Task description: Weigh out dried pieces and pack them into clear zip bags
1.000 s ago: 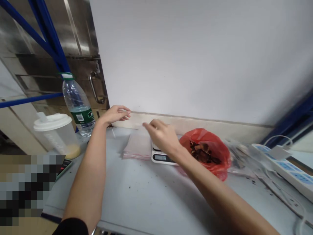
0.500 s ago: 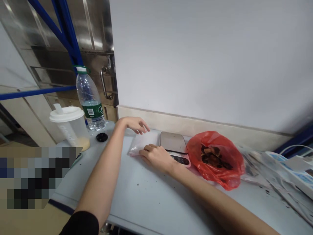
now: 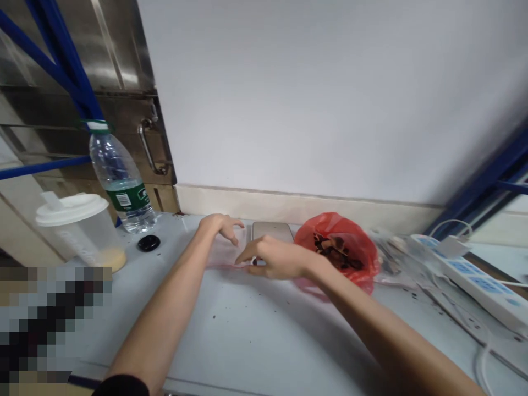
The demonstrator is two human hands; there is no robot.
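Note:
A clear zip-type plastic bag (image 3: 218,256) lies flat on the light table. My left hand (image 3: 225,225) is over its far part, thumb and fingers apart, holding nothing I can see. At the bag's near right corner is my right hand (image 3: 274,257), fingers curved and apart; whether the fingertips touch the film is unclear. Just behind that hand sits a small kitchen scale (image 3: 272,227) with a grey top, its front mostly hidden. Right of the scale stands an open red plastic bag (image 3: 307,234) with dark brown dried pieces (image 3: 336,250) inside.
On the left stand a lidded plastic cup (image 3: 93,239), a large water bottle (image 3: 124,181) and a black round cap (image 3: 148,242). A power strip (image 3: 466,272) with white cables and more clear bags (image 3: 391,258) occupy the right. A wall (image 3: 309,99) rises behind the table.
The camera view has turned to the right. My right hand has lifted from lying across the bag, its fingers now more spread. My left hand's thumb and fingers have moved farther apart.

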